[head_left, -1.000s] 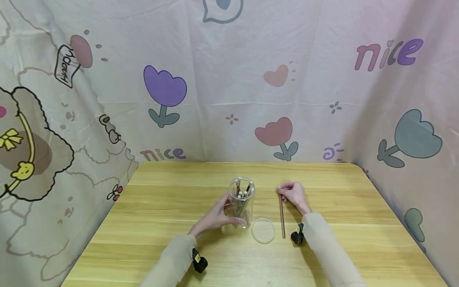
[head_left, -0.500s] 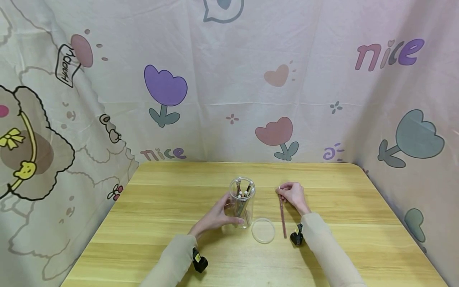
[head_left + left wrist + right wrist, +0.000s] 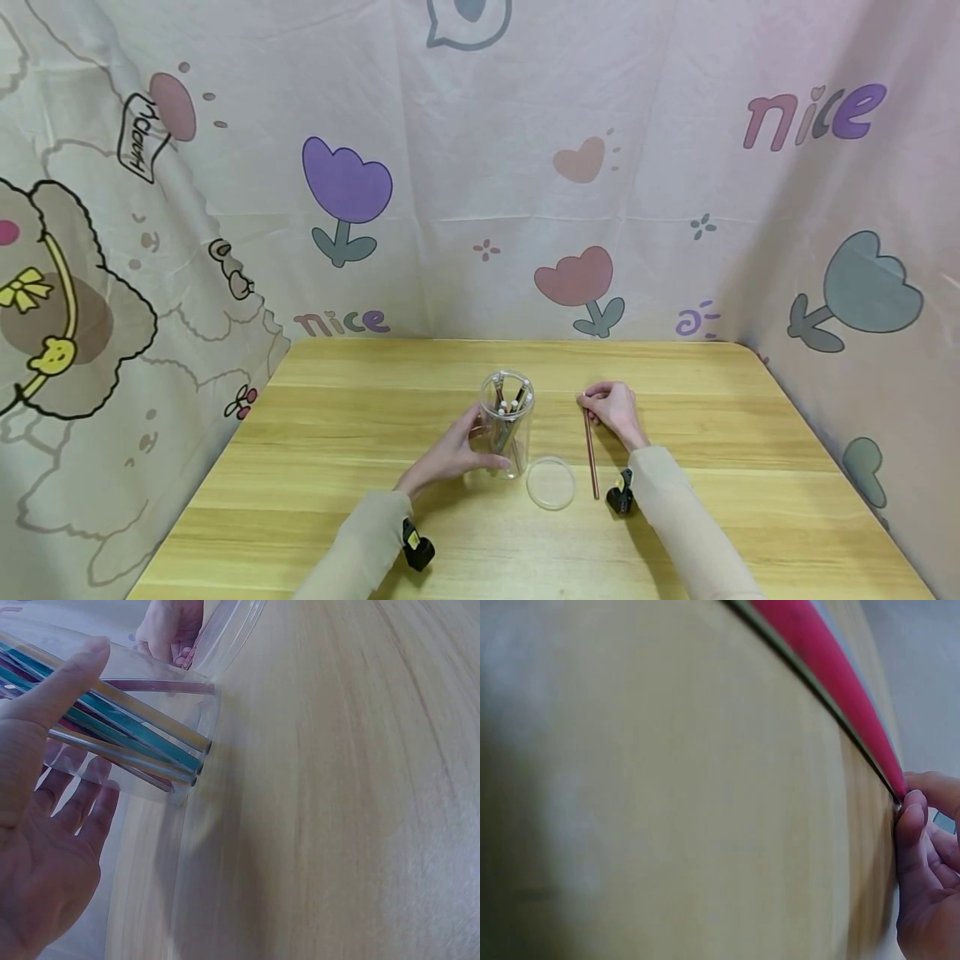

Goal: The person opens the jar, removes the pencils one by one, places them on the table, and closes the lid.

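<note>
My left hand (image 3: 453,454) holds a clear cylindrical jar (image 3: 522,437) upright on the table, thumb in front and fingers round the far side. Inside lean several pencils (image 3: 139,724) with white tips at the top, teal, gold and dark red in the left wrist view. To the right, my right hand (image 3: 617,410) pinches the far end of a single pencil (image 3: 591,457) between thumb and fingers. That pencil looks pinkish red in the right wrist view and points back toward me, low over the table; whether its near end touches the wood I cannot tell.
A clear round lid (image 3: 551,483) lies flat between the jar and the single pencil. The wooden table (image 3: 337,433) reaches back to a patterned cloth (image 3: 480,167) hung behind and at both sides. A small black camera (image 3: 621,493) sits on each wrist.
The single pencil's near end has shifted very slightly to the right, and the right wrist has moved a touch left. My left hand and the jar stay in place.
</note>
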Demonstrator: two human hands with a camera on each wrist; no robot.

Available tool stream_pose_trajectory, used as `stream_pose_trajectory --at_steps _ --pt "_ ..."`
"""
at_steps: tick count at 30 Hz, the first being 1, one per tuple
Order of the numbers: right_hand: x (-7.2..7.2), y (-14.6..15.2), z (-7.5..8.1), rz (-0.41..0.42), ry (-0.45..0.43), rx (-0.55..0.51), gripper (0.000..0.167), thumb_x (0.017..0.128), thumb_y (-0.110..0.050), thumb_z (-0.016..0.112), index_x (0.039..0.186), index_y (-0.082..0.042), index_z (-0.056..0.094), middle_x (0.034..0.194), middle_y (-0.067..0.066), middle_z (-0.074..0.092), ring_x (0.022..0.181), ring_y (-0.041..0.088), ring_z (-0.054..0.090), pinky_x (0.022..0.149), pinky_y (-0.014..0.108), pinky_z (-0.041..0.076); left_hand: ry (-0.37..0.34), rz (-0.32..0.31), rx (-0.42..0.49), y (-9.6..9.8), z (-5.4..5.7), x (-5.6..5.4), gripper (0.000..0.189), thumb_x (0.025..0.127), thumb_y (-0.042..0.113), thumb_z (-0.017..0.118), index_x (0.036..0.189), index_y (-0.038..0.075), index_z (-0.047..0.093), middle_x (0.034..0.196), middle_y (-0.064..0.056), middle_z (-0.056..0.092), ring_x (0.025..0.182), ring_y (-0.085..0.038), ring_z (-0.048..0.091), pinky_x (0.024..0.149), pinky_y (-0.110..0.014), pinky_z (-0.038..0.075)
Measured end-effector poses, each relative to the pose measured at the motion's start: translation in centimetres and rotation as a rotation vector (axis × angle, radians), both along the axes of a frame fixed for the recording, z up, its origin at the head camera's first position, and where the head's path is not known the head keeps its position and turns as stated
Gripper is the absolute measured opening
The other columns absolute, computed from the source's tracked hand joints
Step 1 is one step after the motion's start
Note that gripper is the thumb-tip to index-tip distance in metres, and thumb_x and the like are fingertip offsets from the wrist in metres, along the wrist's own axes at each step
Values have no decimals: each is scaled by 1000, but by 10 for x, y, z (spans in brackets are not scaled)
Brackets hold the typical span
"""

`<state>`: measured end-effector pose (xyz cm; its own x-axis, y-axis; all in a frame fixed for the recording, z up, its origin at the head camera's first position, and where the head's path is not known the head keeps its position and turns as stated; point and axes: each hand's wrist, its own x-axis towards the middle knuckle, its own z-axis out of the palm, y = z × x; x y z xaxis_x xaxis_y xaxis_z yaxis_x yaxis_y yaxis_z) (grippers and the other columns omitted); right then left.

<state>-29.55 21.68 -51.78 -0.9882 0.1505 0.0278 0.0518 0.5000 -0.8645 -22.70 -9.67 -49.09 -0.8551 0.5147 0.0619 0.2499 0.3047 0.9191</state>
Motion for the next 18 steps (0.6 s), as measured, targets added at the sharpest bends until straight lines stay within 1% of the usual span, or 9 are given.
stream_pose_trajectory --at_steps 4,7,15,18 --pt "1 0 -1 -6 11 -12 19 84 -12 77 92 4 74 63 3 69 43 5 58 43 19 51 1 1 -1 0 0 0 96 76 21 88 155 20 33 154 -17 46 139 -43 47 116 -63 38" --pt "2 0 -1 -8 14 -41 20 84 -12 76 93 6 73 62 2 69 44 5 58 43 19 51 -1 -1 -2 0 0 0 96 76 22 88 154 20 33 154 -16 46 139 -42 47 117 -63 38" --pt "4 3 2 10 -35 -145 26 87 -9 75 105 9 70 68 1 71 51 6 61 48 18 53 8 -4 -2 0 1 0 99 77 22 87 157 16 30 155 -17 45 139 -43 47 116 -65 37" --pt "5 4 5 23 -57 -190 31 88 -9 74 111 10 68 71 0 71 54 6 62 50 18 54 13 -1 -4 0 0 0 94 77 21 87 154 16 34 154 -17 46 139 -44 47 116 -65 37"
